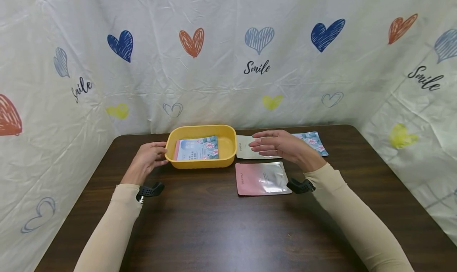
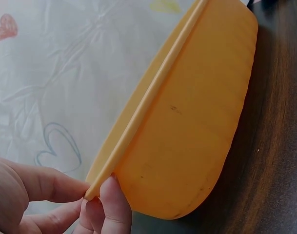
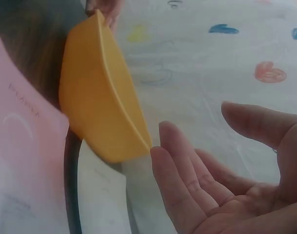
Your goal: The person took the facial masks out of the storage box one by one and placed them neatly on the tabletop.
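Observation:
My left hand (image 1: 147, 157) pinches the left end of a yellow plastic basin (image 1: 227, 145), its thumb and fingertips on the rim (image 2: 138, 109). Inside the basin lies a blue flower-printed sachet (image 1: 200, 149), with a pink edge showing from under it at the left. The right hand (image 1: 283, 147) is held over a pale green-white sachet (image 1: 246, 149), fingers extended toward the basin and nothing in them. In the right wrist view its palm and spread thumb (image 3: 255, 122) show, apart from the basin. Behind this hand, another blue floral sachet (image 1: 314, 143) is partly covered.
A shiny pink-and-silver sachet (image 1: 262, 178) lies flat in front of the pale one. Everything stands near the back edge of a dark wood table (image 1: 214, 224). A white cloth (image 1: 221, 85) with hearts and "Smile" prints hangs behind and at both sides.

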### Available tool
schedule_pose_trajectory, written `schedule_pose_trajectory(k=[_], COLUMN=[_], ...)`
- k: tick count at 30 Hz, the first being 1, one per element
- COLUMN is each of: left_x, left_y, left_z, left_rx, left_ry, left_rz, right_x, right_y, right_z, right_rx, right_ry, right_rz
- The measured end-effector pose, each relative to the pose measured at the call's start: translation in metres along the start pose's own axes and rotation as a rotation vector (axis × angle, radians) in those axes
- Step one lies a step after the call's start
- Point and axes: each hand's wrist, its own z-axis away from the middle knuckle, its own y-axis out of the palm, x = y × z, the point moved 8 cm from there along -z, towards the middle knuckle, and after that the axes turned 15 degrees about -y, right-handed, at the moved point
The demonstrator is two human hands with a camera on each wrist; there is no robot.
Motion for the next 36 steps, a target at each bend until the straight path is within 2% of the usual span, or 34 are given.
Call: schedule_pose_trajectory(k=[24,36], left_x=[0.001,0.002], left_y=[0.000,0.001], left_z=[0.000,0.001], left_rx=[0.018,0.014], left_ry=[-0.003,-0.016], left_rz=[0.029,0.036], right_x=[-0.002,-0.011], right_y=[0.047,0.063], right_z=[-0.063,-0.084], right_rx=[-0.024,-0.027], right_ry=[0.014,0.033], right_rz=[-0.151,-0.136])
